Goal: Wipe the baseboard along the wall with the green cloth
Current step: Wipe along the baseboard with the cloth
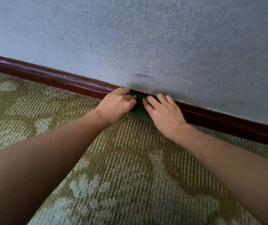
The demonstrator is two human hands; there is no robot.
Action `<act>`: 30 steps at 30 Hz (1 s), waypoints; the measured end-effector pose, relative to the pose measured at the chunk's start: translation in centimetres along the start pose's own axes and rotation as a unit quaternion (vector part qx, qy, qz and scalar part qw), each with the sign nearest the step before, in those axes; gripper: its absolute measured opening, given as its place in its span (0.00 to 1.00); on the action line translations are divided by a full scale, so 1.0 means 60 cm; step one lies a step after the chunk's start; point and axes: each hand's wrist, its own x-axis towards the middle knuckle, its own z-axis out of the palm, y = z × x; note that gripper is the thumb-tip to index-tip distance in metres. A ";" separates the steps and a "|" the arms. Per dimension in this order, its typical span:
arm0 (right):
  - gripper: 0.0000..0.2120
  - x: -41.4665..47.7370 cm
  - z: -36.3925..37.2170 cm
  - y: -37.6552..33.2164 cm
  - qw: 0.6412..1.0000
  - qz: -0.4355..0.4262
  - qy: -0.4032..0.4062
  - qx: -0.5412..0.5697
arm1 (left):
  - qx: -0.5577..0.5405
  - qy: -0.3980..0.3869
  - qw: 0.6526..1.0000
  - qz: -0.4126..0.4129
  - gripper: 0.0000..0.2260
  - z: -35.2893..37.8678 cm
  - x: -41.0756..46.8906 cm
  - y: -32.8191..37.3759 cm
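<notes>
A dark red-brown wooden baseboard [52, 79] runs from the upper left down to the right edge, where the blue-grey wall meets the carpet. A dark green cloth [138, 107] lies folded against the baseboard's face near the middle of the view. My left hand [117, 105] presses on the cloth's left side with fingers curled over it. On the cloth's right side rests my right hand [163, 112], fingers spread flat and reaching up to the baseboard's top edge. Both hands hide most of the cloth.
The textured blue-grey wall [146, 38] fills the upper half, with a faint dark smudge above the hands. An olive and pale green patterned carpet [121, 159] covers the floor. Pale scuffs mark the baseboard's top edge at the left.
</notes>
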 end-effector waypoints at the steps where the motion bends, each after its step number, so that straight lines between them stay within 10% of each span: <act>1: 0.25 0.003 -0.003 0.000 1.000 0.003 0.002 0.014 | -0.010 -0.011 1.000 -0.014 0.05 0.000 0.003 0.001; 30: 0.27 0.011 -0.007 -0.011 1.000 -0.003 0.001 0.025 | 0.007 0.039 0.999 0.017 0.06 0.003 -0.016 -0.016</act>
